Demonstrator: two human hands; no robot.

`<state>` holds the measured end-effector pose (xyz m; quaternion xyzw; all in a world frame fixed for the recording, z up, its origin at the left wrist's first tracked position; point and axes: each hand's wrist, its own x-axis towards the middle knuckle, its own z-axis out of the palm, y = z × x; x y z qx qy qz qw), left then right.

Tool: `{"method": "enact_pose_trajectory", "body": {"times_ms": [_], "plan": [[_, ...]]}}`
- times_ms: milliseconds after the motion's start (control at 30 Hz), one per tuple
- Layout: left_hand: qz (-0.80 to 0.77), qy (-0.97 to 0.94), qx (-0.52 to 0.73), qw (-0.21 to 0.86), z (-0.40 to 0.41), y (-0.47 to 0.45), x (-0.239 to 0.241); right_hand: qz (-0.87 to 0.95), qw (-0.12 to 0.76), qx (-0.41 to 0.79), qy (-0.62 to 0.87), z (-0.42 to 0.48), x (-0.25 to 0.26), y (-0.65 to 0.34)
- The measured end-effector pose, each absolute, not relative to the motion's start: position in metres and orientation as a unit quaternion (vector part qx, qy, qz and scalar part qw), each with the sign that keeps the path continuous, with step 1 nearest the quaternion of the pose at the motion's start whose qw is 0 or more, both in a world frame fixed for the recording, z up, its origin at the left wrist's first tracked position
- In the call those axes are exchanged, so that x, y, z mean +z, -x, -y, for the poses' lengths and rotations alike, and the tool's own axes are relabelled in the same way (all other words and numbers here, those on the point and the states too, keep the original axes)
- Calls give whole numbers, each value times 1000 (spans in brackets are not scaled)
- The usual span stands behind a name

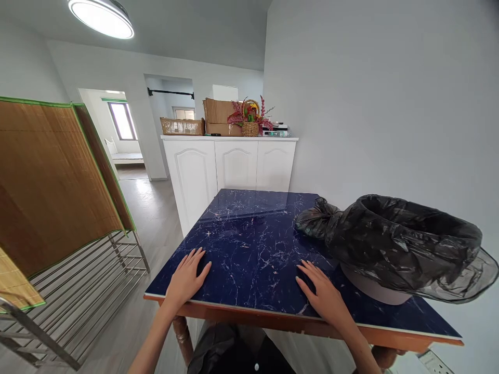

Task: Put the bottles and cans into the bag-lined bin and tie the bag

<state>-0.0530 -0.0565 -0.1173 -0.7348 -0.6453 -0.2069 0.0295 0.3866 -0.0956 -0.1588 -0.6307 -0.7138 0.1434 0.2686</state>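
Tabletop (249,244): dark blue with white veining, directly in front of the person, both hands laid on its near part. Left hand (187,278) palm down near the left edge, fingers extended, thumb set apart. Right hand (318,291) likewise palm down, just left of the bin. Grip: relaxed and spread on both sides; nothing pinched, nothing held. Palm pressure cannot be told.

Bin (376,288): on the right part of the tabletop, pale base showing below a black plastic bag (405,254). The bag lines the opening and drapes over the rim and outer wall; a loose, thinner fold hangs out at the right. A bunched, twisted portion (317,218) lies on the tabletop at the bin's left; whether it is the same bag or a second one, cannot tell. Bin contents hidden.

Step, as judged: a rest position, hands parked, no handling under way. Any move on the bin or bag would call for lifting the right hand and reaching rightward, with the left crossing over if both are needed; the thin film would likely slip or crumple under a loose pinch.

Farther out: white cabinet (236,163) beyond the table's far edge, bearing a flower basket (250,129) and cardboard boxes. Left: metal rack (86,291) with a bamboo mat (50,182) draped over it.
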Motion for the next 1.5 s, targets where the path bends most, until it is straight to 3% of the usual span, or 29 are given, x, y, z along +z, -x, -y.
{"method": "enact_pose_trajectory", "body": {"times_ms": [600, 800, 1067, 1500], "plan": [[637, 738, -219, 27, 55, 55, -119, 721, 278, 123, 622, 96, -160, -388], [636, 738, -223, 23, 56, 55, -119, 742, 241, 134, 612, 77, -157, -388], [641, 734, -223, 31, 56, 55, -122, 662, 251, -9, 707, -12, -135, -380], [634, 739, -226, 34, 54, 56, -122, 630, 257, -52, 731, -47, -161, -396]]}}
